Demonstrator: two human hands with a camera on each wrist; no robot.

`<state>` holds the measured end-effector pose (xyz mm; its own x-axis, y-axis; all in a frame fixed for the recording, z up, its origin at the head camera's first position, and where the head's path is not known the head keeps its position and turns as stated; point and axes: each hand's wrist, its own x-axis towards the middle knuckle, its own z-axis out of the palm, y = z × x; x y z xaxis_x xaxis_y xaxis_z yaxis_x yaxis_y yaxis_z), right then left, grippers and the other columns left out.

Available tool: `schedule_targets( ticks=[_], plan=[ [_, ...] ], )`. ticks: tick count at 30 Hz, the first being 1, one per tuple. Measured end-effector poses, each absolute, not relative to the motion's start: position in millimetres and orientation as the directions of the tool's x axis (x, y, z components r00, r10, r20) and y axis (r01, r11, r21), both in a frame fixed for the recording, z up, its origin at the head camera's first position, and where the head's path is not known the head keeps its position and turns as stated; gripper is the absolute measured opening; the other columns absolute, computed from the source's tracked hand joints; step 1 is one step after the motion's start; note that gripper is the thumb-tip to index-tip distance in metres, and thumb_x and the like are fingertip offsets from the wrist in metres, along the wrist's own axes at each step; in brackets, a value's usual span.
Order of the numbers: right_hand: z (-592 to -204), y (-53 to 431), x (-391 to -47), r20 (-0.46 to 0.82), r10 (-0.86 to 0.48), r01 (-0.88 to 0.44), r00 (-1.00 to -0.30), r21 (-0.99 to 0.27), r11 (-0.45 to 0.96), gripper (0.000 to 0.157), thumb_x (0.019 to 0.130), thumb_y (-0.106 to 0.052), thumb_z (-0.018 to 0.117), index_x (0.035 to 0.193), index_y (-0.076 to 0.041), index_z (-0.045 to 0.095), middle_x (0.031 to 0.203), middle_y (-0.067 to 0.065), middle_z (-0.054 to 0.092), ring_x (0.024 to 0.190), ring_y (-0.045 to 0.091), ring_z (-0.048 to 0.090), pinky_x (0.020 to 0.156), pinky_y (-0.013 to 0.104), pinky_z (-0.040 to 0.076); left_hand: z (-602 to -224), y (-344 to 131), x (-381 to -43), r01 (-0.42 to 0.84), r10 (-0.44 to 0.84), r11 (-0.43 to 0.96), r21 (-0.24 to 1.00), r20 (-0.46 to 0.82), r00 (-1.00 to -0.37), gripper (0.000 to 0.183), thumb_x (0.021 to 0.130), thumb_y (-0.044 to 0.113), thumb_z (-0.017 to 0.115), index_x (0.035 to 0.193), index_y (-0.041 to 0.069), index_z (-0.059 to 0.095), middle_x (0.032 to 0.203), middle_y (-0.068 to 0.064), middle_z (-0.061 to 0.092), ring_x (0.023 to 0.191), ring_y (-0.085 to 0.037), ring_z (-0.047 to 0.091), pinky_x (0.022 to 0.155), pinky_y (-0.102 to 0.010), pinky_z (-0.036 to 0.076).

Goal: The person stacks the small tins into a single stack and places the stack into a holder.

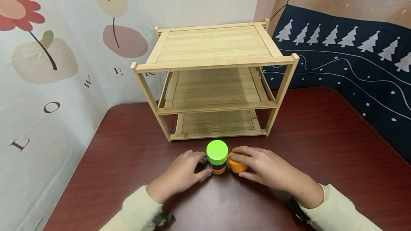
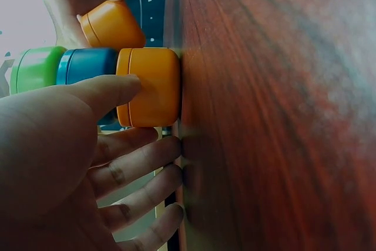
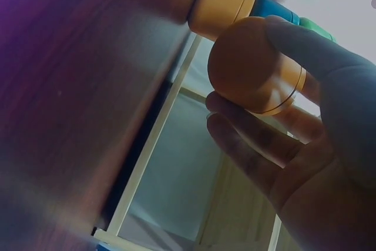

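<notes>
R hand (image 1: 266, 165) has an orange jar (image 1: 238, 167) gripped btwn thumb and fingers, tilted and held up off the table (image 1: 112, 174), just to the right of a stack; can't tell if that jar and the stack touch. Stack is 3 jars high, upright on the table: bottom jar (image 2: 157, 89), also orange, then a dark blue jar (image 2: 91, 66) in the middle, and a green jar (image 1: 217, 151) on top. L hand (image 1: 184, 170) is at the stack's left side, fingers spread and fairly straight, thumb tip over the bottom jar in the L wrist view; can't tell how hard it presses, if at all. Behind the stack, a light wooden rack (image 1: 218, 45) w/ 3 shelves stands on the table; stack is near its bottom front rail, approx mid-width. Table is dark red-brown w/ a visible grain in the wrist views, and a bit shiny btwn the arms. Pale yellow sleeves (image 1: 141, 206) on both arms, w/ a black device (image 1: 163, 219) under the L one. Bg: white sheet (image 1: 74, 116) w/ flowers and letters on the left, dark blue sheet (image 1: 321, 63) w/ pale trees on the right
</notes>
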<state>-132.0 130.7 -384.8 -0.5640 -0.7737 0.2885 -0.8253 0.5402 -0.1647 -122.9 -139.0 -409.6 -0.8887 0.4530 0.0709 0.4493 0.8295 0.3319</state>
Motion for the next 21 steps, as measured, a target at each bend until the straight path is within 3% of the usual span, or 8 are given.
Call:
schedule_targets(
  ticks=[21],
  plan=[
    [-385.6, 131.4, -133.1, 0.296, -0.779, -0.832, -0.553, -0.148, 0.534, 0.048, 0.079, -0.034, 0.071, 0.123, -0.022, 0.057, 0.121, -0.004, 0.055, 0.102, 0.01, 0.059, 0.081, 0.032, 0.052, -411.5, -139.0, -124.0, 0.447, 0.449, 0.835, 0.322, 0.073, -0.891, 0.045, 0.083, 0.049, 0.061, 0.113, 0.015, 0.06, 0.098, 0.008, 0.067, 0.094, -0.012, 0.055, 0.088, -0.036, 0.046]
  ],
)
